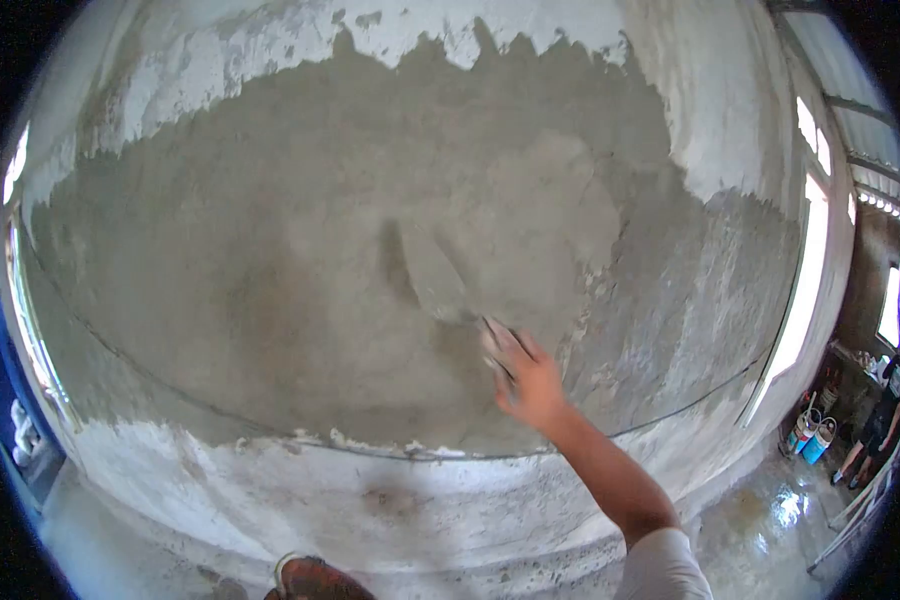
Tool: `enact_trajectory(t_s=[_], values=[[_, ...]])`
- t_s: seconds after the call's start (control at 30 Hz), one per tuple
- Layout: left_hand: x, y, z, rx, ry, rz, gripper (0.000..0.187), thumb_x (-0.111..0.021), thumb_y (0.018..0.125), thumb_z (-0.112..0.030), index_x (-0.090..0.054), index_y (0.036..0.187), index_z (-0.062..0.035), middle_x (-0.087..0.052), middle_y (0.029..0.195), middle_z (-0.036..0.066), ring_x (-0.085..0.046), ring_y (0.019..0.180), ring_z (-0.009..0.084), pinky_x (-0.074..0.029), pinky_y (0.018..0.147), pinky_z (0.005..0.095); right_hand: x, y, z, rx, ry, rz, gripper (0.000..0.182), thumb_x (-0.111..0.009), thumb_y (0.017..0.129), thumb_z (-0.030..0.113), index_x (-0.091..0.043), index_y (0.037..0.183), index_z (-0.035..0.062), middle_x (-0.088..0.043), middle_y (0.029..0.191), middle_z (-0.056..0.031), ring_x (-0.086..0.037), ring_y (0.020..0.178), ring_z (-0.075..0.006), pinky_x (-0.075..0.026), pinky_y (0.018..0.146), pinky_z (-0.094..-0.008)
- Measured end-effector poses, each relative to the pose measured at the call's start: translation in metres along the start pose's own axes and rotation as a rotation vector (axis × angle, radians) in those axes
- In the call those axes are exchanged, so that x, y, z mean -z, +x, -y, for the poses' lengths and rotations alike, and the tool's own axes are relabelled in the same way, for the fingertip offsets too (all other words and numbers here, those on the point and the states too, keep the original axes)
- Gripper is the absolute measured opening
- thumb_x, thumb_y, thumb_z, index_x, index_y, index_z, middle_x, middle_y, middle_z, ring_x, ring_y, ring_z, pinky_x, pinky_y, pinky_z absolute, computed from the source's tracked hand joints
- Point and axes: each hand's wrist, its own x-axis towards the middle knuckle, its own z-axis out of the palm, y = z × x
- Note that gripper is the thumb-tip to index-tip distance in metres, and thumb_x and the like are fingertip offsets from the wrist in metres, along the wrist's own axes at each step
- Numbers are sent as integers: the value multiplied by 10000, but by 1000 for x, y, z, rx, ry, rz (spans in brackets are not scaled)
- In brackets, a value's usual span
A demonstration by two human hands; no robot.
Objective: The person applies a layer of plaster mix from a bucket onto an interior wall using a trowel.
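My right hand is closed around the handle of a trowel, its fingers wrapped on the grip. The pointed metal blade tilts up and to the left, against or very close to the grey plaster on the wall; slight blur hides whether it touches. A dark shadow lies along the blade's left side. At the bottom edge is a brown rounded shape with a pale band, possibly my left forearm. The fingers of my left hand do not show.
A dark line runs along the plaster's lower border above whitish wall. To the right are a bright window opening, blue-and-white containers, a person in dark clothes and wet floor. Blue material stands far left.
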Motion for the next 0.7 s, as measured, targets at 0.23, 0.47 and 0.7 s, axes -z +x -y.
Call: enact_trajectory(t_s=[0.23,0.47,0.7], values=[[10,57,-61,373,-655,316,227,-661,766,-56,-703,965,43,-679,792,39,-597,719,136,-501,680,330,11,-220,93,-1093,771,363,514,-750,850,68,-575,1330,11,-698,899,-84,-611,748,-135,-520,707,-298],[2,93,-97,291,-927,473,373,-678,700,36,-678,1073,59,-671,891,39,-612,786,146,-503,744,308,22,-283,163,-1228,913,715,417,-799,798,84,-678,1188,1,-693,915,-57,-610,788,-133,-518,704,-299],[-5,104,-150,77,-829,627,334,-709,708,17,-677,1037,59,-660,855,36,-615,757,137,-508,727,299,-2,-265,142,-740,642,786,433,-756,767,120,-674,1188,66,-704,910,-175,-700,806,-314,-545,704,-422]])
